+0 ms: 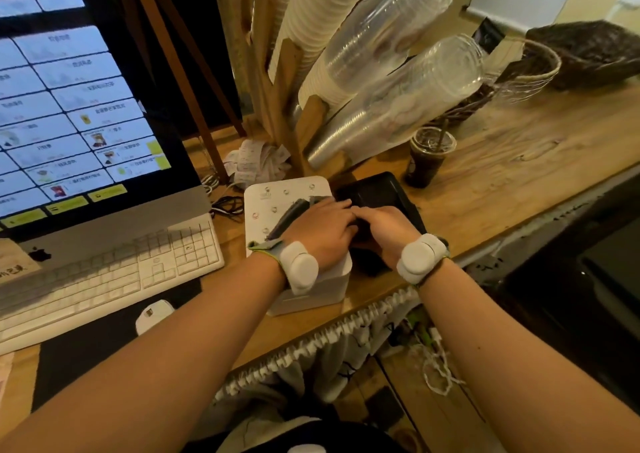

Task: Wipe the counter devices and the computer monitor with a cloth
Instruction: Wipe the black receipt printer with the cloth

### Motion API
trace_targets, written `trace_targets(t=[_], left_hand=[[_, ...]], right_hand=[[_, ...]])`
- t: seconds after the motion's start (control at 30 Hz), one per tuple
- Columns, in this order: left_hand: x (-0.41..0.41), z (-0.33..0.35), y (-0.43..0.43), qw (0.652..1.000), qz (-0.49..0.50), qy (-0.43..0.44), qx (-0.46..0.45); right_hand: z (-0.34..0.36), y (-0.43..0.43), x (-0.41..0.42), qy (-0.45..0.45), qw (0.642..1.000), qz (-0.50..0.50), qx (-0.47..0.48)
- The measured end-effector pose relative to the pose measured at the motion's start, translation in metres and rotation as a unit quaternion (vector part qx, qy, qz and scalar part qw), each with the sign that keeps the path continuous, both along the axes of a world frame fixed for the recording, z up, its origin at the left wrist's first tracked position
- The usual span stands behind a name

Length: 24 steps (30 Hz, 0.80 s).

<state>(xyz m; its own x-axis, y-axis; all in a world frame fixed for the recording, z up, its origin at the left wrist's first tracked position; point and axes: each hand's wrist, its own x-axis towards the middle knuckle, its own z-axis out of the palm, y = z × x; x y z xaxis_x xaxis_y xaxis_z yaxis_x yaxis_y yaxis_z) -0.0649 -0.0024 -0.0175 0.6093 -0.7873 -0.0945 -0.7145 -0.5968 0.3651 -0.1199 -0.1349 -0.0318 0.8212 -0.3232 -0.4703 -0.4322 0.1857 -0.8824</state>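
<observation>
One monitor point(69, 106), one keyboard point(104, 272), one mouse point(154, 314), two hands point(322, 227) point(384, 231) (a white wristband point(299, 265) on each), two baskets point(588, 54) point(540, 71).

Wooden rack point(273, 82) at the back of the desk point(519, 161) holds tilted stacks of clear plastic cups point(398, 82) and white paper cups point(311, 30). Crumpled receipts point(256, 161) at its base. Iced drink point(427, 160) with straw near the clear stacks. Dark basket point(588, 50) far right, lighter basket point(519, 71) beside it. Cables point(225, 206) left of the receipts.

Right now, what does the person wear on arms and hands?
No sleeves: both forearms are bare. The left hand and right hand have no gloves. Each wrist carries a white device of two rounded lobes; the left device has a grey-green band with a loose tab, the right device a dark band.
</observation>
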Motion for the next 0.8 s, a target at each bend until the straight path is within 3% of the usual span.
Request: trace_targets(t=[0.3, 0.43, 0.6, 0.67, 0.73, 0.8], left_hand=[[-0.013, 0.021, -0.025, 0.987, -0.027, 0.139, -0.075], [0.004, 0.028, -0.03, 0.977, 0.078, 0.114, -0.161], [0.024, 0.028, -0.031, 0.983, 0.135, 0.041, -0.116], [0.027, 0.029, -0.032, 0.983, 0.137, 0.034, -0.119], [0.028, 0.028, -0.034, 0.983, 0.137, 0.027, -0.115], [0.028, 0.026, -0.034, 0.981, 0.144, 0.017, -0.129]], right_hand=[[0.005, -0.028, -0.019, -0.016, 0.979, -0.118, 0.166], [0.022, -0.06, -0.015, -0.052, 0.985, -0.16, 0.05], [0.042, -0.098, 0.009, -0.118, 0.961, -0.235, -0.087], [0.048, -0.095, 0.016, -0.128, 0.964, -0.197, -0.12], [0.047, -0.081, 0.023, -0.108, 0.981, -0.064, -0.147], [0.038, -0.07, 0.026, -0.089, 0.99, 0.048, -0.097]])
